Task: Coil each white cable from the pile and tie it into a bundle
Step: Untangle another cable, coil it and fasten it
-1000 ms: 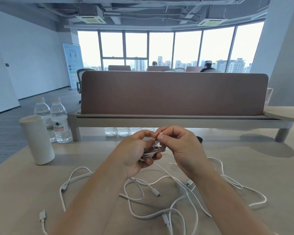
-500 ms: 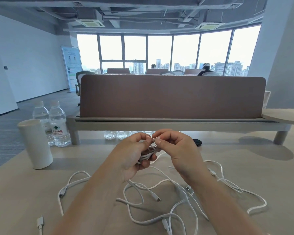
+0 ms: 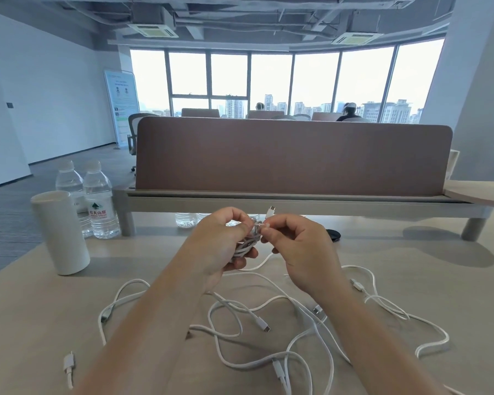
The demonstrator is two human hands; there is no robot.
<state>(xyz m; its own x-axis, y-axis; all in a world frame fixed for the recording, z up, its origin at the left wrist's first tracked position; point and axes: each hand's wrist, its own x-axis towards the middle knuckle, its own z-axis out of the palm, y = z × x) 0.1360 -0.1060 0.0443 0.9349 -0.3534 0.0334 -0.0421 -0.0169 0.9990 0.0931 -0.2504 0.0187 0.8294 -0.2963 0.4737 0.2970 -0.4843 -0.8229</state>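
Observation:
My left hand (image 3: 221, 246) grips a small coil of white cable (image 3: 247, 246) above the desk, its fingers curled round the loops. Just to its right, my right hand (image 3: 300, 252) pinches the free end of that same cable near the top of the coil. The end's plug (image 3: 269, 211) sticks up above my fingertips. A loose tail hangs from the coil down toward the desk. Below my forearms lies a tangled pile of white cables (image 3: 268, 323) spread across the light wooden desk (image 3: 40, 309).
A tall white cup (image 3: 60, 232) stands at the left, with two water bottles (image 3: 99, 201) behind it. A brown desk divider (image 3: 291, 158) on a raised shelf runs across the back. A small black round object (image 3: 333, 234) lies beyond my right hand.
My hands have drawn slightly apart. The cable's plug end now pokes up above my right fingertips, where before it was hidden between both hands.

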